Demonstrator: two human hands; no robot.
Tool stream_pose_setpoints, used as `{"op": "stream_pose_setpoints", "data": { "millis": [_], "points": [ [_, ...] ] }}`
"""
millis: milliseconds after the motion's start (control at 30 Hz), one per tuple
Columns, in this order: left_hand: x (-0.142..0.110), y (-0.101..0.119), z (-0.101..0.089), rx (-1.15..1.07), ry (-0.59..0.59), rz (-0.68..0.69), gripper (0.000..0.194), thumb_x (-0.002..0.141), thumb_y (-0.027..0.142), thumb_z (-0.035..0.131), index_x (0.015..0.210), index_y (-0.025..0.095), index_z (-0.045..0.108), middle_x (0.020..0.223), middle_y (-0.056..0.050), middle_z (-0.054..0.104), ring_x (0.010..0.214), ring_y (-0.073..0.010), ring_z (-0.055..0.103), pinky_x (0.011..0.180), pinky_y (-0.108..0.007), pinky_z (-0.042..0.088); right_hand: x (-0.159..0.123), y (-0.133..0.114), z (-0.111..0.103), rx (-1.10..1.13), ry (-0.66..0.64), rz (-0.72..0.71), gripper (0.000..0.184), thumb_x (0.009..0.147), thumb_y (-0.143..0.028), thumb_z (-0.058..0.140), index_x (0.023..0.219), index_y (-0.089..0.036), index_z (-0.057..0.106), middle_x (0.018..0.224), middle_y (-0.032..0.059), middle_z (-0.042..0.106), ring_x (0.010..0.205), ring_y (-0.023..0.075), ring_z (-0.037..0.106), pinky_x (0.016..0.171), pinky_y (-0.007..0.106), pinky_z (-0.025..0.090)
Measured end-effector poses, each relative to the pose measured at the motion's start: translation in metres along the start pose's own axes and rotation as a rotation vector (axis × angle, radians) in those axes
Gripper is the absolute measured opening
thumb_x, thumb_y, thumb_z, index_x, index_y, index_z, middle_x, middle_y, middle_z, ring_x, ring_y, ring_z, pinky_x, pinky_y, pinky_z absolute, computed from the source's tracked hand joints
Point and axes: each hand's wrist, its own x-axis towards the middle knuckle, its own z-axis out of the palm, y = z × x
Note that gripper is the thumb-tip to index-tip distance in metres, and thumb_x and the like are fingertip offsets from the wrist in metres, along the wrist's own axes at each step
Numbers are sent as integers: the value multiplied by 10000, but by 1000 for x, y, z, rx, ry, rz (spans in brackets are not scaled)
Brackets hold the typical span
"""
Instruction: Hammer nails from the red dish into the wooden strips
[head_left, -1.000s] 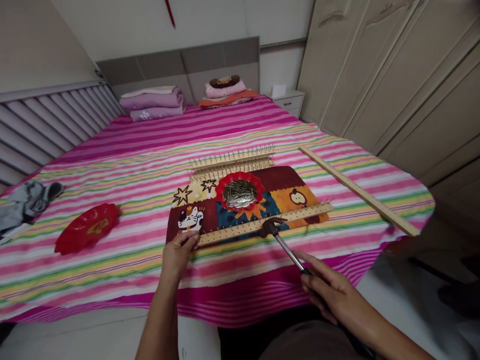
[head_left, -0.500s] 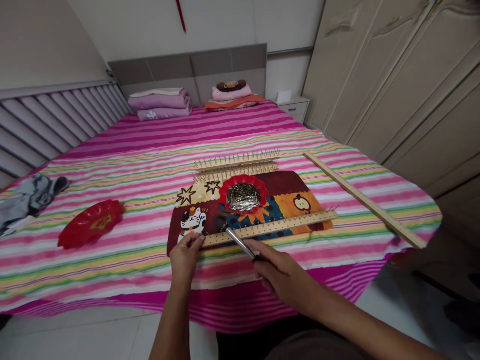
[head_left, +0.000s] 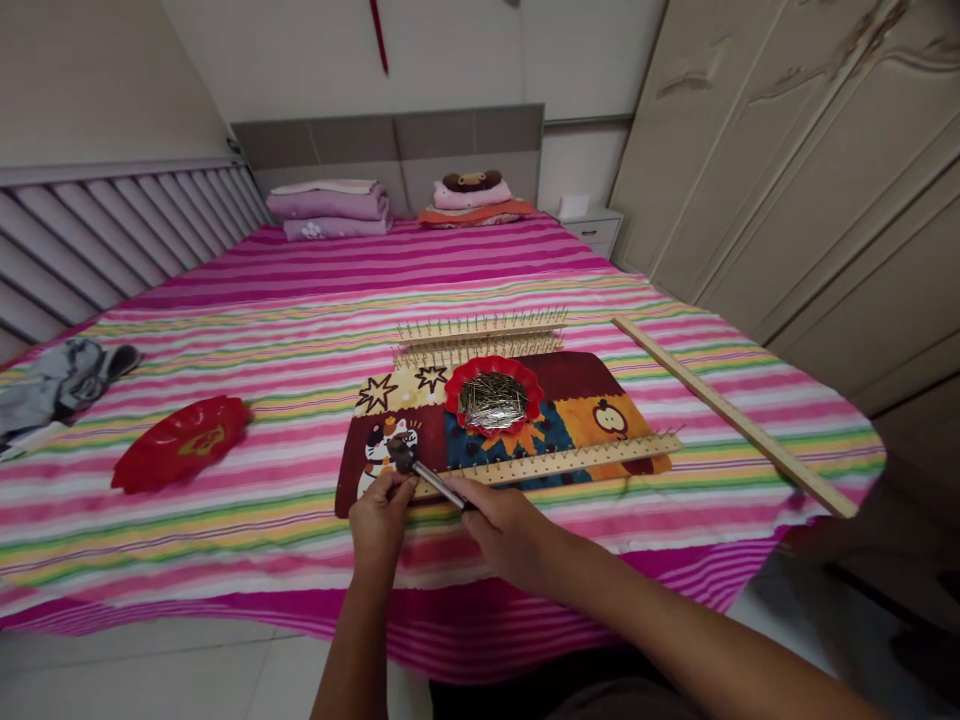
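Head view: the right hand [head_left: 511, 528] has its fingers wrapped round the hammer [head_left: 436, 484] — the head sits just beyond the left hand [head_left: 381, 512], whose fingertips pinch the strip's [head_left: 540, 467] left end. That strip crosses the mat's [head_left: 564, 368] near side; farther off — the bowl [head_left: 535, 393] of nails [head_left: 491, 402].

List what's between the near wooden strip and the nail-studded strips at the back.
Head view: the red bowl of nails, sitting on the patterned mat, whose printed surface also shows there.
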Motion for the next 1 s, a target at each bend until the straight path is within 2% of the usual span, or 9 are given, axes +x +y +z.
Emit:
{"op": "stream_pose_setpoints", "data": {
  "millis": [67,167,267,367,500,667,767,867,1000],
  "points": [
    [-1,1,0,-7,0,-10,236,629,447,593,686,238,687,711,5,709,706,-179,616,679,-271,424,-6,-4,-4,18,17,25,574,840,-20,375,1352,-246,500,900,10,673,812,156,595,774,264,454],
    [0,2,-1,-3,-7,-23,245,630,465,601,700,246,689,729,-2,718,742,-199,633,700,-287,440,-26,-8,-14,51,49,70,535,875,-71,378,1366,-256,484,687,-32,569,626,130,511,649,238,436],
    [2,-1,-5,-35,-36,-32,251,601,466,640,719,250,690,732,-11,723,753,-218,648,688,-294,462,-56,-4,-26,95,84,127,482,900,-118,389,1341,-270,509,647,-46,485,565,118,423,590,231,400],
    [6,2,-14,-36,-58,-25,272,580,437,667,780,255,702,744,-19,725,732,-221,650,658,-294,473,-90,10,-34,114,137,170,429,917,-173,418,1317,-271,540,665,-36,468,603,124,421,611,239,394],
    [9,28,-14,93,59,128,292,678,446,585,860,251,703,842,-32,715,728,-207,629,702,-306,469,-127,34,-42,219,192,297,424,929,-280,437,1344,-233,512,623,-47,374,538,107,348,491,213,305],
    [26,82,28,282,-129,501,212,745,310,527,799,228,714,874,-57,712,846,-219,619,808,-312,448,-150,53,-48,352,318,437,535,896,-442,487,1379,-211,471,594,-53,322,522,109,291,451,213,234],
    [43,105,58,497,-248,638,222,740,209,519,789,223,735,889,-90,716,886,-241,612,845,-335,424,-156,57,-49,424,417,480,560,884,-473,499,1386,-228,461,565,-69,283,504,105,248,454,213,199],
    [58,120,81,700,-371,607,223,699,156,545,726,251,745,870,-107,723,868,-264,623,825,-368,412,-160,60,-50,485,481,503,576,863,-501,518,1376,-244,473,551,-79,265,498,99,220,468,212,185],
    [70,131,103,819,-466,474,143,560,103,616,510,222,677,699,-133,707,791,-301,648,784,-408,411,-160,67,-54,523,448,513,621,849,-531,524,1394,-240,454,566,-74,289,497,99,253,460,201,200]
  ]
}}
